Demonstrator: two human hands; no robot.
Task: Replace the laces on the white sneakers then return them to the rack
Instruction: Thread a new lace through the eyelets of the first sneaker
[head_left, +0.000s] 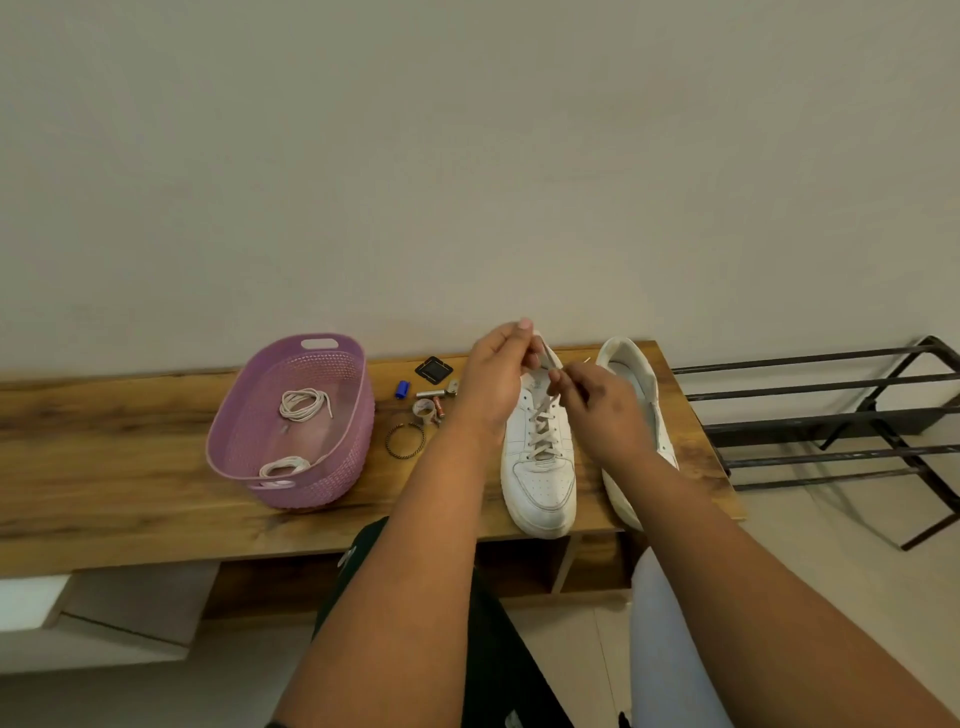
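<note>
Two white sneakers stand on a wooden bench (130, 467). The left sneaker (540, 483) points its toe toward me and is laced up its front with a pale lace (543, 426). My left hand (493, 379) pinches one end of that lace above the sneaker's collar. My right hand (602, 410) pinches the other end close beside it. The right sneaker (631, 374) lies partly behind my right forearm, and no lace shows on it. A purple basket (291, 421) at the left holds two coiled laces (304, 404).
Small items lie between basket and sneaker: a blue cap (402, 388), a black square (434, 370), batteries, a tape roll and a wire bangle (405, 440). A black metal shoe rack (831, 415) stands on the floor to the right of the bench. A plain wall is behind.
</note>
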